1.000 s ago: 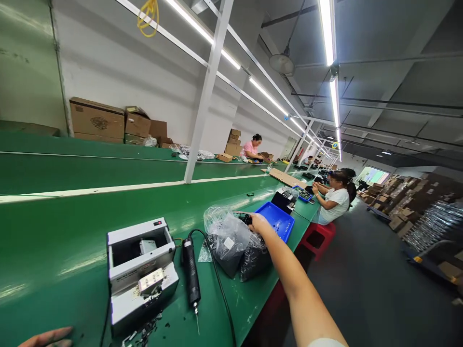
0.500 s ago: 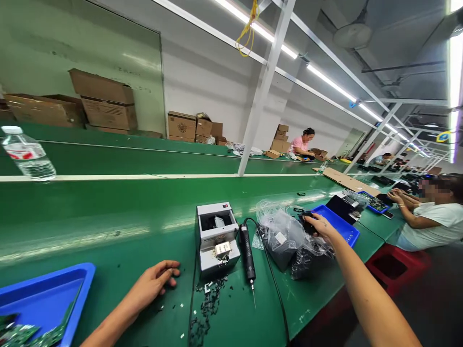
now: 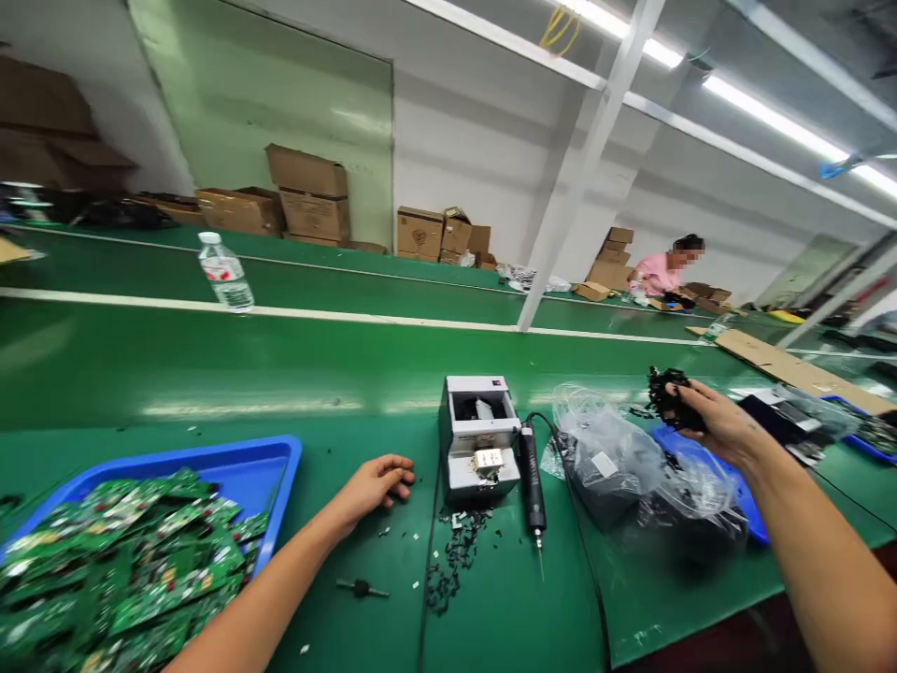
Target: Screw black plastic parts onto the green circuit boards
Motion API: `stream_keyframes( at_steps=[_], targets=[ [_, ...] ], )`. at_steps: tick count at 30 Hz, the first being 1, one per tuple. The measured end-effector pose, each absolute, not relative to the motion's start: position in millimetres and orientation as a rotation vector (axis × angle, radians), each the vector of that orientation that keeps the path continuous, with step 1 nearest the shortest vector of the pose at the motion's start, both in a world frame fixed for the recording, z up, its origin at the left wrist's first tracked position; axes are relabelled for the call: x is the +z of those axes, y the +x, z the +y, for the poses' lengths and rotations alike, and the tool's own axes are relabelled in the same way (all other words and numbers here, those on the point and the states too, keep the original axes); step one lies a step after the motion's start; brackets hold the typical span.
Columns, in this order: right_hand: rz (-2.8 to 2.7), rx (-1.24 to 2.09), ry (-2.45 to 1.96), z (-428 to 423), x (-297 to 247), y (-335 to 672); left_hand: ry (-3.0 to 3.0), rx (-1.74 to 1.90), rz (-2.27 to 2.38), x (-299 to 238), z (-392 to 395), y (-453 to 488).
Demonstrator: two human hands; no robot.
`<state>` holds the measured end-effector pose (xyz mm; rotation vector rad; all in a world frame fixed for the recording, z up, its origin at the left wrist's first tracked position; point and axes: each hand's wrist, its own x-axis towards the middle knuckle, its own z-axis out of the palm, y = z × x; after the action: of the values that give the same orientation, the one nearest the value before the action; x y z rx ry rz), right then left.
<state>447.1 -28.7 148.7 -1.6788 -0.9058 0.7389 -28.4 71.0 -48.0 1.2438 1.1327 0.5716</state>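
Note:
My right hand [image 3: 715, 421] is raised above the plastic bags, its fingers closed on a clump of small black parts [image 3: 669, 397]. My left hand [image 3: 378, 484] rests on the green table with loosely bent fingers and nothing in it. Between the hands stands a small grey-and-black machine [image 3: 483, 439] with a metal block on its front. An electric screwdriver [image 3: 533, 481] lies along its right side. Small black pieces [image 3: 455, 551] are scattered in front of the machine. Clear plastic bags [image 3: 609, 458] with dark contents lie below and left of my right hand.
A blue tray [image 3: 291, 467] piled with green circuit boards [image 3: 154, 561] is at left. Another blue tray [image 3: 753, 509] sits behind the bags. A black-and-metal bit [image 3: 362, 588] lies in front. A water bottle [image 3: 225, 273] stands farther back. A person [image 3: 662, 271] works across the tables.
My right hand has lifted from the bags with a clump of black parts. The view has swung left, showing more of the circuit board tray. My left hand stays on the table.

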Motion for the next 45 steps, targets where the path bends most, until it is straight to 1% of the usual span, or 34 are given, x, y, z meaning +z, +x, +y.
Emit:
stream_keyframes(
  at_steps=[4,8,9,11,12,14,18,21,25,30,34,37,39,42,45],
  targets=[
    [-0.929,0.932,-1.668,-18,147,389,1.209,0.597,1.139,-31,65,-23],
    [-1.126,1.216,-1.645,-14,116,304,1.173,0.653,1.161,-26,68,-26],
    [-1.224,1.317,-1.622,-15,106,280,1.169,0.667,1.168,-26,68,-28],
    [-1.462,1.39,-1.522,-17,86,234,1.162,0.694,1.182,-27,66,-34],
    [-1.607,1.359,-1.438,-17,75,214,1.158,0.709,1.191,-28,65,-36],
    [-1.911,1.14,-1.355,-14,51,177,1.148,0.742,1.212,-31,61,-40],
    [-2.046,0.934,-1.336,-5,-1,130,1.135,0.833,1.256,-41,57,-43],
    [-2.132,0.705,-1.331,-2,-30,115,1.149,0.921,1.309,-51,56,-42],
    [-2.247,0.434,-1.291,2,-52,114,1.251,1.008,1.394,-60,55,-42],
    [-2.337,0.22,-1.223,6,-63,120,1.721,0.978,1.601,-59,49,-45],
    [-2.368,0.127,-1.212,5,-66,123,1.823,0.949,1.661,-41,46,-49],
    [-2.373,0.11,-1.143,4,-68,126,1.89,0.942,1.676,-14,38,-62],
    [-2.348,0.142,-1.052,4,-68,128,1.913,0.867,1.722,6,28,-79],
    [-2.237,0.261,-0.954,3,-64,130,1.875,0.611,1.904,33,6,-112],
    [-2.119,0.372,-0.946,3,-55,129,1.888,0.188,2.158,48,-20,-142]
  ],
)
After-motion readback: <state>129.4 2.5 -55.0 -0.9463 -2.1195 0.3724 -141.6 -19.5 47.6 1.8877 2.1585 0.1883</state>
